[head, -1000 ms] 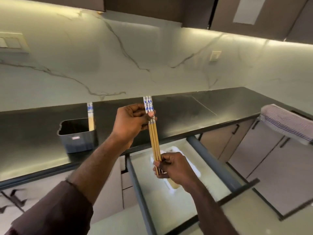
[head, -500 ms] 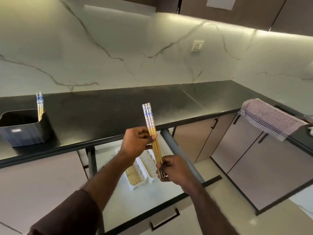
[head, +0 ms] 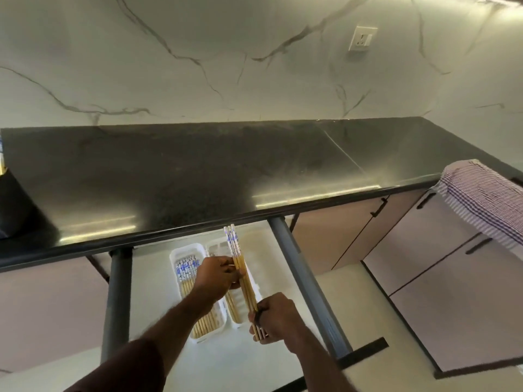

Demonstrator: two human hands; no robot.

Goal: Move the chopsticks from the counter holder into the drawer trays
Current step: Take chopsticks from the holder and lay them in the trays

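The counter (head: 198,176) is a dark, polished speckled slab; behind it stands a white marble-veined wall. Below its near edge the drawer (head: 158,329) stands open, with a pale flat floor and grey rounded side rails. Two white plastic trays lie side by side in it: the left tray (head: 181,251) holds a layer of slim wooden chopsticks with blue-and-white patterned ends, and the right tray (head: 215,247) holds a few. The held bundle of chopsticks (head: 240,270) (patterned ends pointing far) hangs above the right tray. The left hand (head: 216,274) grips its middle; the right hand (head: 276,318) clasps its near tips. A striped cloth (head: 481,199) drapes over the counter at right.
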